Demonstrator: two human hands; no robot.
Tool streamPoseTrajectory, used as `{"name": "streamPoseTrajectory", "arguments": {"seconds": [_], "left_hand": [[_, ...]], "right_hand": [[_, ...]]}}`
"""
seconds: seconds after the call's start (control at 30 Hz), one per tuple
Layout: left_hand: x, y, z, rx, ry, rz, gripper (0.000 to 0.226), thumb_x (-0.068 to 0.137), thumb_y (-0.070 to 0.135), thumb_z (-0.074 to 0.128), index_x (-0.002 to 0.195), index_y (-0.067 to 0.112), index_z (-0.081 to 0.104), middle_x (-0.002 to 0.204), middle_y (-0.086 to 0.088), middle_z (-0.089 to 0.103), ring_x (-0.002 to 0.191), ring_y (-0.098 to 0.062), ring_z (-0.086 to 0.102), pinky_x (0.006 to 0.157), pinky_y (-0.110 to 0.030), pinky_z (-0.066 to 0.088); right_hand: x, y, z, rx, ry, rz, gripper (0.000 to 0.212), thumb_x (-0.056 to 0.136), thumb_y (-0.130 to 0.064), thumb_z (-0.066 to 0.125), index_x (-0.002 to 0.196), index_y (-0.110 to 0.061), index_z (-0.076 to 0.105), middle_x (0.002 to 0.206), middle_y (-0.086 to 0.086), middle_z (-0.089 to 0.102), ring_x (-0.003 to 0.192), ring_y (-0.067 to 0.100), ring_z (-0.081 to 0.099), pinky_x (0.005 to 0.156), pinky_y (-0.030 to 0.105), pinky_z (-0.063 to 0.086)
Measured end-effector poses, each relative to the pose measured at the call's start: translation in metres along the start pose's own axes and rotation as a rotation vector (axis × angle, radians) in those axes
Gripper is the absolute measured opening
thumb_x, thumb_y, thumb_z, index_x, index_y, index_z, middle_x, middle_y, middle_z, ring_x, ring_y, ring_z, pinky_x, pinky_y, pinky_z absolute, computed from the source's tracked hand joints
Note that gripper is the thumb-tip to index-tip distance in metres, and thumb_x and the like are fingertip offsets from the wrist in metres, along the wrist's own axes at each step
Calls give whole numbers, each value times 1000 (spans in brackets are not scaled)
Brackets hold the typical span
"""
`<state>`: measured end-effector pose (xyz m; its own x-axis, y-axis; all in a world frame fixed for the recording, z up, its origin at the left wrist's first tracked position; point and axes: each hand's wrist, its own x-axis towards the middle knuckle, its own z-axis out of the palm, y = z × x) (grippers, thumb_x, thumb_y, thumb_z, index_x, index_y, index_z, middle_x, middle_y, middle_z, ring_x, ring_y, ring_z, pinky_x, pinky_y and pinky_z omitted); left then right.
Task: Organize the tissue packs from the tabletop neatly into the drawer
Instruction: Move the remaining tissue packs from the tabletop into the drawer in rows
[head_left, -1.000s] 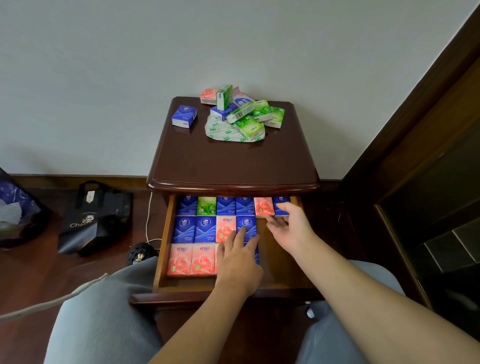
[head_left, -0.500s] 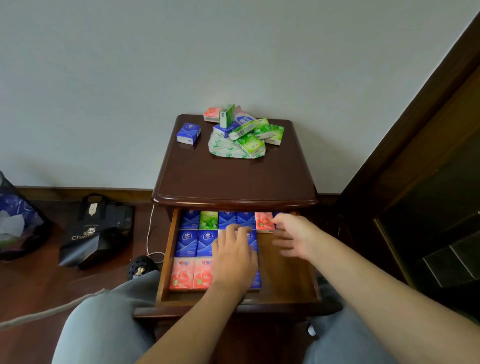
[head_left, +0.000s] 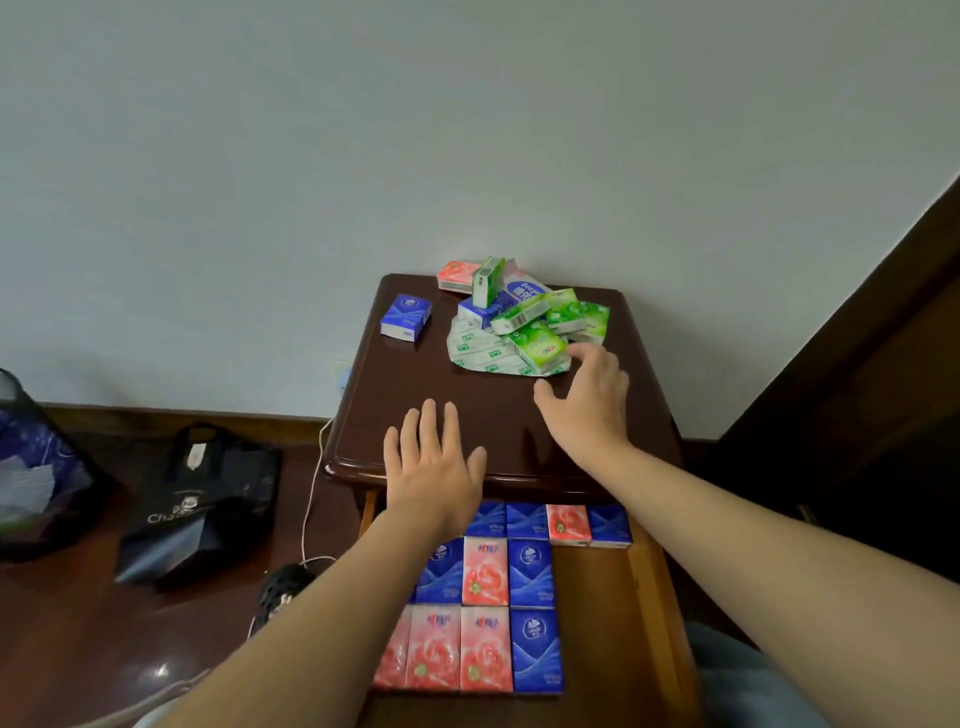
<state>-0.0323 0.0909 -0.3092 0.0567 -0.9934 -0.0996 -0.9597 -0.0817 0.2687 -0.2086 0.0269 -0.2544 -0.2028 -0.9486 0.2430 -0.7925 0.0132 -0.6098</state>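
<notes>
- Both hands have been lifted out of the drawer (head_left: 641, 587) since the earlier frames and are now seen above the table (head_left: 467, 384).
- Over the near edge of the table, the left hand (head_left: 434, 465) is held flat with its fingers straight and slightly spread; nothing is held in it.
- Farther and to the right, the right hand (head_left: 589, 400) is stretched toward the pile of tissue packs (head_left: 530, 322), with fingers apart and loosely bent; nothing is gripped, and whether the fingertips touch the pile cannot be told.
- At the far side of the table, the pile is made up mostly of green packs, with a blue pack and a pink pack (head_left: 457, 274) among them, all lying on crumpled wrapping (head_left: 480, 353).
- A single blue pack (head_left: 406, 317) is set apart on the far left of the table.
- Below the table's near edge, the drawer is pulled open, and blue and pink packs are laid flat in rows across its left and middle parts.
- Bare wood is left showing at the right side of the drawer.
- On the floor to the left, a black bag (head_left: 202, 499) and a white cable (head_left: 311, 499) are seen.
</notes>
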Motion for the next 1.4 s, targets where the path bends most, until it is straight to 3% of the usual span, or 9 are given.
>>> {"name": "streamPoseTrajectory", "arguments": {"seconds": [0.3, 0.5, 0.6, 0.77, 0.9, 1.03, 1.17, 1.27, 1.4], "left_hand": [[-2, -1, 1, -24, 23, 11, 73, 106, 59, 14, 165, 23, -8, 173, -5, -12, 159, -27, -14, 126, -49, -9], [-4, -1, -3, -23, 22, 13, 73, 106, 59, 14, 165, 23, -8, 174, -5, -10, 159, -28, -12, 126, -49, -8], [-2, -2, -6, -3, 9, 22, 73, 105, 62, 15, 165, 25, -4, 174, -3, -3, 159, -29, -5, 127, -49, -3], [11, -25, -15, 70, 242, 30, 68, 101, 65, 26, 158, 28, 26, 157, 0, 35, 139, -23, 35, 115, -42, 24], [43, -34, -15, 36, 262, -83, 81, 102, 64, 23, 165, 18, -2, 172, -7, 8, 158, -26, 8, 127, -50, 7], [81, -34, -20, 15, 275, -105, 82, 103, 63, 21, 165, 18, -9, 174, -9, -8, 160, -27, -5, 128, -54, -1], [110, -30, -23, -35, 372, -173, 75, 104, 55, 27, 165, 20, 2, 173, -15, 1, 159, -33, 5, 127, -55, 10], [129, -27, -28, -88, 439, -194, 69, 105, 49, 33, 165, 24, 9, 171, -18, 7, 157, -36, 11, 126, -55, 14], [147, -27, -29, -39, 405, -176, 65, 105, 52, 34, 164, 28, 18, 171, -17, 8, 157, -35, 11, 126, -53, 15]], "right_hand": [[42, 1, 34, -126, 25, 98, 62, 88, -40, 76, 141, -24, 49, 142, 2, 57, 130, 33, 45, 104, 46, 41], [14, 19, 20, 234, 246, -131, 46, 93, -31, 73, 132, -13, 56, 130, 8, 57, 116, 26, 58, 98, 37, 50], [1, 18, 17, 607, 139, 67, 28, 101, -34, 63, 127, -24, 59, 119, 2, 66, 102, 19, 70, 86, 41, 59], [2, 21, 20, 572, -42, 168, 20, 105, -29, 51, 117, -26, 67, 102, -4, 71, 94, 18, 67, 89, 54, 57], [5, 28, 21, 549, -125, 137, 25, 94, -14, 62, 113, -29, 69, 110, -9, 72, 92, 15, 70, 88, 51, 60], [4, 32, 23, 464, -138, 18, 36, 85, -41, 81, 115, -37, 64, 113, -18, 68, 79, 7, 65, 77, 34, 60], [0, 28, 30, 302, -198, -134, 66, 71, -70, 77, 127, -41, 59, 120, -23, 59, 94, 4, 62, 80, 24, 53], [1, 23, 33, 149, -259, -227, 79, 68, -87, 66, 134, -46, 54, 127, -28, 50, 119, -2, 52, 92, 29, 50], [2, 22, 33, 56, -298, -240, 85, 66, -92, 62, 137, -48, 50, 127, -30, 45, 123, -3, 46, 96, 35, 50]]}}
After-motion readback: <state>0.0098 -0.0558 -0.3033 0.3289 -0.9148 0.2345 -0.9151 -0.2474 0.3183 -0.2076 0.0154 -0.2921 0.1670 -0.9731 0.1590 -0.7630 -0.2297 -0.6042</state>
